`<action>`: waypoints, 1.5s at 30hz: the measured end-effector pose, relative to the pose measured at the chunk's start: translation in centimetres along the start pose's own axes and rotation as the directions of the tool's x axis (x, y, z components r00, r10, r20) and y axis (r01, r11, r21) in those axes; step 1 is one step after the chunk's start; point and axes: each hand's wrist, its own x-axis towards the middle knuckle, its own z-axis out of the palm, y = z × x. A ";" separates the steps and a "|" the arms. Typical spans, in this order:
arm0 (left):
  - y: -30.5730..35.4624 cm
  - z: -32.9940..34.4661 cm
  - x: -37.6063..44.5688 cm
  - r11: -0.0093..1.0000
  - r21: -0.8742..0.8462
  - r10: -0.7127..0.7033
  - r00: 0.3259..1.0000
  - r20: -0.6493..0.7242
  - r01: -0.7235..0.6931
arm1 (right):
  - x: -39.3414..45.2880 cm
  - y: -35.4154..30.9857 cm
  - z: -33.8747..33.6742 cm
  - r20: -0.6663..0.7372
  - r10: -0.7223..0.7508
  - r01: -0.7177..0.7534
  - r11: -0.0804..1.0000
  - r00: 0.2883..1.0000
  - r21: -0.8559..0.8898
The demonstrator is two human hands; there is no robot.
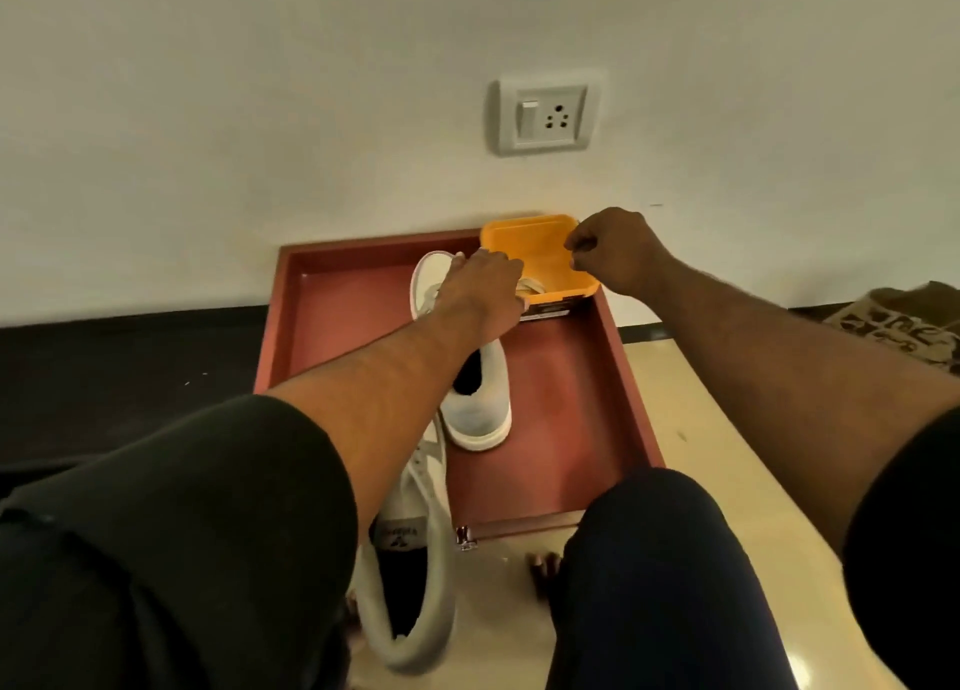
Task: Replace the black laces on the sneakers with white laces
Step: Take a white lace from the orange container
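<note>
Against a white wall (pixel 260 117), a red tray (pixel 571 403) holds one white sneaker (pixel 480 403). My left hand (pixel 480 294) rests on its toe, fingers hidden. My right hand (pixel 618 258), fingers curled, hovers beside the orange box (pixel 530 242).

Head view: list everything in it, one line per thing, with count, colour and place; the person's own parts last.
tray: one, reddish brown, on the floor against the wall.
sneakers: two, white; one inside the tray, one lying over the tray's near edge beside the left leg.
container: one, yellow, far right corner of the tray.
laces: pale, count unclear, inside the container.
switch and socket plate: one, white, on the wall.
patterned cloth: one, brown and black, right edge on the floor.
legs: two, dark trousers, at the bottom.
left hand: on the far sneaker.
right hand: fingers curled at the container's rim.
</note>
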 end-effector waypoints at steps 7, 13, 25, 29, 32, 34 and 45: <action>-1.6 2.3 4.3 0.996 -0.010 -0.092 0.987 0.132 0.094 | 5.7 1.4 4.0 0.089 -0.043 0.047 0.998 0.995 -0.039; -1.5 2.7 5.1 0.983 -0.123 -0.124 0.987 0.106 0.137 | 9.6 0.0 8.2 0.359 0.072 0.027 0.964 0.931 -0.264; -2.1 0.8 2.2 0.792 -0.594 -0.239 0.967 -0.089 0.141 | 9.2 -0.3 6.5 0.092 -0.050 0.072 0.963 0.995 -0.259; -2.3 -0.1 -4.7 0.506 -0.854 -0.430 0.894 -0.129 0.120 | 4.3 -3.1 1.6 -0.067 -0.145 0.139 0.986 0.987 -0.089; -1.7 -0.6 -10.6 0.235 -0.970 -0.438 0.898 -0.046 0.064 | -2.3 -6.8 0.6 -0.085 -0.209 0.211 0.977 0.974 0.014; -1.0 -1.4 -14.7 0.179 -0.984 -0.433 0.898 -0.074 0.005 | -6.9 -9.1 1.6 -0.063 -0.240 0.244 0.967 0.969 0.070; -3.3 0.1 -27.8 -0.190 -0.981 -0.745 0.647 0.163 0.029 | -21.0 -12.3 9.7 0.077 0.036 -0.076 0.781 0.996 0.620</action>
